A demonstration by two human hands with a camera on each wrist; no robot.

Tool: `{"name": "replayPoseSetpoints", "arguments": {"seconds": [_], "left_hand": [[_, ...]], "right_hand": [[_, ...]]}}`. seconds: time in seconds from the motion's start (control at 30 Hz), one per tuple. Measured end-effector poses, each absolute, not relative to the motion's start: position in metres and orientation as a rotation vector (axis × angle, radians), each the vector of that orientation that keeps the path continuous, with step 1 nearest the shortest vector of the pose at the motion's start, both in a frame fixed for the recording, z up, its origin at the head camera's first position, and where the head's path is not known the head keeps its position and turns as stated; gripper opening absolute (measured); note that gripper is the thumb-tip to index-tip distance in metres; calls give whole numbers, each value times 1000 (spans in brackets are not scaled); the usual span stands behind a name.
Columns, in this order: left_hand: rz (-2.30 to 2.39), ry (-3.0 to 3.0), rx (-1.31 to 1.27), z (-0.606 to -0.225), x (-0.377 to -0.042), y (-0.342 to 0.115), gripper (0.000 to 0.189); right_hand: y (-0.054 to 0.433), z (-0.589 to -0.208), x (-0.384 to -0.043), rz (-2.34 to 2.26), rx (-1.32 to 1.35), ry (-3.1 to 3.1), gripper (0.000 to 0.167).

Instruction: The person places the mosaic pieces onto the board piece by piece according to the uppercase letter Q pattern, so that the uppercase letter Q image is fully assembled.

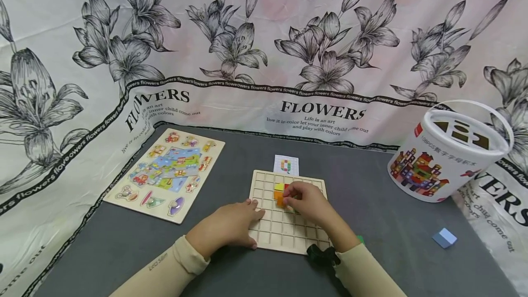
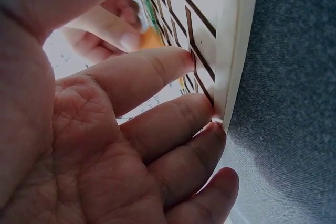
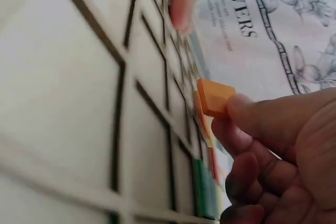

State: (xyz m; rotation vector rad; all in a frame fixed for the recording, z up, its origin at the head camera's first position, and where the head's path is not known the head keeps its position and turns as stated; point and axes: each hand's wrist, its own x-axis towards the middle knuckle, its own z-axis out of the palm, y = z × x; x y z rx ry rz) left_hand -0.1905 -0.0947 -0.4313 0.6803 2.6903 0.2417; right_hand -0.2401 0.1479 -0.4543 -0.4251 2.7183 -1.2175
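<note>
My right hand pinches an orange square block between thumb and fingertips, just above the wooden grid board. Close by on the board sit a yellow block, another orange one and a bit of red. Green blocks show near the right fingers in the right wrist view; the hand covers part of the group. With fingers spread, my left hand rests at the board's left edge, its fingertips touching the rim. A card with a coloured block pattern lies against the board's far edge.
A wooden picture puzzle board lies at the left. On the right stands a white lidded bucket with a handle, and a light blue block lies in front of it. Some green peeks out beside the right wrist. Flower-printed cloth hangs behind.
</note>
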Motion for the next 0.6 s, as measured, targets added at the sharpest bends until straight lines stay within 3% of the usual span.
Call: {"name": "replayPoseSetpoints", "arguments": {"seconds": [0.6], "left_hand": [[243, 2701, 676, -431, -189, -93, 84]], "right_hand": [[137, -462, -240, -1154, -428, 2768, 6]]}}
